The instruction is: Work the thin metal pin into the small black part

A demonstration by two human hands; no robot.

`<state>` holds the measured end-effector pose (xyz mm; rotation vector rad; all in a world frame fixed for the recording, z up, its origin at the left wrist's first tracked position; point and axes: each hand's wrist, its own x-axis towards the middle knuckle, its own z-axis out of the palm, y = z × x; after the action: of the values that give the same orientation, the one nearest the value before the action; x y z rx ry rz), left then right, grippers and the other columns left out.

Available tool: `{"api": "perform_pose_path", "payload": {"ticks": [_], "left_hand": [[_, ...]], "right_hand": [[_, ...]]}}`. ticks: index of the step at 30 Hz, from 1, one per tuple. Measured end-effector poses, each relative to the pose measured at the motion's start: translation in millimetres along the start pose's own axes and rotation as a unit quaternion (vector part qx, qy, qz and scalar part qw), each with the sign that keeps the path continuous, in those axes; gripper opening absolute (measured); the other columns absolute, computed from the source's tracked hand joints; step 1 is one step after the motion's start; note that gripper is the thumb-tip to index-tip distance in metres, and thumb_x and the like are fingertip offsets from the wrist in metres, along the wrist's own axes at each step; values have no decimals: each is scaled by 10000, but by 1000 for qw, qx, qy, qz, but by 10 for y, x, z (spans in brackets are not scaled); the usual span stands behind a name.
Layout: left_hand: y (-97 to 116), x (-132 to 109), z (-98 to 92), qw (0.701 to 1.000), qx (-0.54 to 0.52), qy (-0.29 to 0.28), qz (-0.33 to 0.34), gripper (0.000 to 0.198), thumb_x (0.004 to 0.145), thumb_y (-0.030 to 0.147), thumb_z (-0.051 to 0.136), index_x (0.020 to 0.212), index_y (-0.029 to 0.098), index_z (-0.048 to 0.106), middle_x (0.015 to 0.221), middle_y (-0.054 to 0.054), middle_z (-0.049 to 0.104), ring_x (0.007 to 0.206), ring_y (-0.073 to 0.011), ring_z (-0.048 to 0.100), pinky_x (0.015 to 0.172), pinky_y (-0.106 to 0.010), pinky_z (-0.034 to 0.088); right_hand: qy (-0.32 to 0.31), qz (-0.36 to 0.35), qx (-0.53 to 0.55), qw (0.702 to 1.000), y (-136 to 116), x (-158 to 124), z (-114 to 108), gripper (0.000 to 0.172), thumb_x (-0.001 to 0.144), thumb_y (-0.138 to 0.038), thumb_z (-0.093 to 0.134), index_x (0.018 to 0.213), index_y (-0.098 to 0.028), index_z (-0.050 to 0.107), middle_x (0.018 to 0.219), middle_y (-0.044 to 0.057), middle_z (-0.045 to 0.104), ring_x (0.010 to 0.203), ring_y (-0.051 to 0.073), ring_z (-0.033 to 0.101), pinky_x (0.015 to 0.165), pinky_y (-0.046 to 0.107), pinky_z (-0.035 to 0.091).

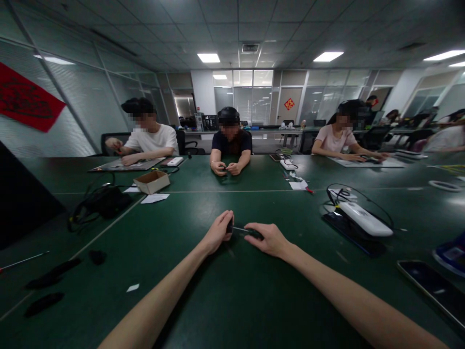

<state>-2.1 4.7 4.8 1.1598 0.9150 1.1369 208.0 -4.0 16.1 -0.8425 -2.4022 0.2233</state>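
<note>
Over the middle of the green table, my left hand is closed around a small dark block-like part, whose kind I cannot make out. My right hand grips the dark handle of a screwdriver. Its thin metal shaft points left and reaches the dark part, at or close to its side. Whether the tip sits in a screw is too small to tell. My left fingers hide most of the part.
Left lie black pieces, a long thin rod, a cable bundle and an open cardboard box. To the right are a white power bank-like device and a phone. Several people sit across the table.
</note>
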Motion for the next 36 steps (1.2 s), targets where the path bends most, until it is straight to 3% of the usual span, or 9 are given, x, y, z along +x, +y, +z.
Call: {"api": "perform_pose_path", "payload": {"ticks": [3,7,16,22,36], "left_hand": [[-31,25,-35,999,-36,-2,2,346,814,531,470,810,187,431,560,59,380,341,-30,251,332,-137,142],[-87,54,-81,999,-37,-5,3,295,826,475,428,753,190,408,510,65,350,321,-41,244,316,-148,141],[-99,37,-44,999,37,-20,18,272,817,432,424,725,177,435,516,53,365,339,-49,281,319,-157,172],[-125,29,-44,994,105,-15,25,309,836,443,375,696,175,438,482,54,348,345,-64,312,325,-161,210],[-123,42,-8,995,102,6,21,281,804,449,478,715,185,439,535,57,343,371,-55,303,313,-142,204]], "right_hand": [[21,24,-12,999,3,1,6,293,908,-411,445,1068,-199,570,794,15,625,625,106,546,607,212,405],[10,-5,-13,1000,18,-1,22,261,911,-384,438,1004,-190,585,774,14,620,626,104,537,598,208,382],[32,27,-23,999,21,-24,-2,267,910,-391,441,1039,-185,552,799,22,611,625,109,527,590,214,371],[-4,-15,-31,999,35,-37,23,269,890,-395,477,1031,-185,567,792,23,627,660,118,557,624,217,390],[0,-14,-35,999,88,-66,48,281,883,-393,475,1027,-193,609,809,23,665,650,108,584,622,203,381]]}}
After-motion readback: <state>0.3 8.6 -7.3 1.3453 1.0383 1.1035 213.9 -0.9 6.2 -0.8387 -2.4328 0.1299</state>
